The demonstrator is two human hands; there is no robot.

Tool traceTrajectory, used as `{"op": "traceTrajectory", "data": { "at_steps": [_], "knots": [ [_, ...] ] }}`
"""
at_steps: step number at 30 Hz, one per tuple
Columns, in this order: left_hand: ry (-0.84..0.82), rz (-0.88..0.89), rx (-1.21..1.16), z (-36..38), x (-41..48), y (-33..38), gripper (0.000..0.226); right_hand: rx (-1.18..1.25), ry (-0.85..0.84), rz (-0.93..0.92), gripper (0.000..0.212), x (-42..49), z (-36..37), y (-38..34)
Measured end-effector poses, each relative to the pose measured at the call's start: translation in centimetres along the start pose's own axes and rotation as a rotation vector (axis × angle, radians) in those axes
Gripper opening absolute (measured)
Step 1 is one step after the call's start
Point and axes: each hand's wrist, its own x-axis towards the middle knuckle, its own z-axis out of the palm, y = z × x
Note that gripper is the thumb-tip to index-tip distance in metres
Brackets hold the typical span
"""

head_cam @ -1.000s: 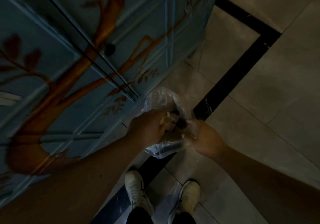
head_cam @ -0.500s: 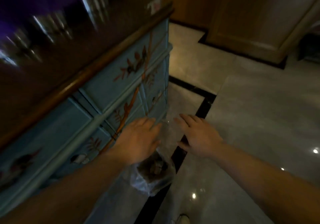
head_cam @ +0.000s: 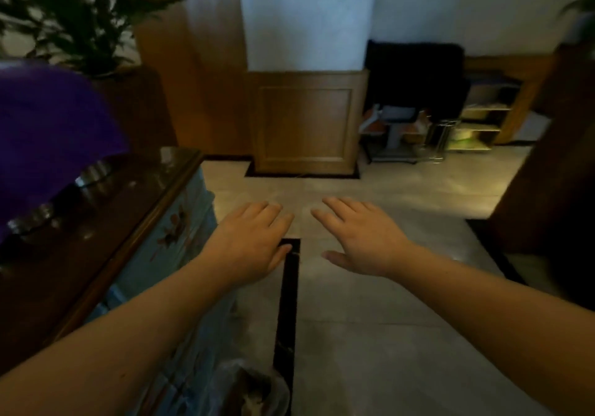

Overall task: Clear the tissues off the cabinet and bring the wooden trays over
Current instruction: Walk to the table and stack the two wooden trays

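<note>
Item 1, left hand (head_cam: 249,245): being held palm down over the floor (head_cam: 402,335), just off the front edge of the cabinet; fingers being kept spread and nearly straight, nothing being gripped.

Item 2, right hand (head_cam: 362,238): being held palm down beside the left, apart from it; fingers being kept extended and loosely splayed, thumb out to the side, nothing being gripped.

Item 3, cabinet (head_cam: 154,254): blue painted front with a branch pattern, dark glossy wooden top; being seen along the left of the view. Objects on the top, near its back edge, are too blurred to be identified; tissues cannot be made out there.

Item 4, plastic bag (head_cam: 254,390): clear, crumpled contents being seen inside; being left on the floor at the foot of the cabinet's front, below the left forearm, beside the black floor strip (head_cam: 286,312).

Item 5, purple cloth (head_cam: 48,132): being seen above the cabinet's back left.

Item 6, potted plant (head_cam: 74,19): being seen beyond the cabinet.

Item 7, wooden trays: not being identified with certainty in this view.
</note>
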Motion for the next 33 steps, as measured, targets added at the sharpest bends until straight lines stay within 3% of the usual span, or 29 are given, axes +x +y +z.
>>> {"op": "traceTrajectory", "data": {
  "at_steps": [13, 26, 33],
  "knots": [
    [0.237, 0.465, -0.104, -9.1, 13.8, 19.9, 0.056, -0.267, -0.087, 0.478, 0.071, -24.3, -11.9, 11.8],
    [0.411, 0.787, -0.276, -15.0, 25.6, 52.5, 0.053, -0.410, -0.197, 0.972, 0.075, -56.8, -18.6, 22.8],
    [0.407, 0.975, -0.392, -16.2, 30.4, 67.8, 0.056, -0.414, -0.253, 1.167, 0.073, -70.0, -20.7, 26.9]
  ]
}}
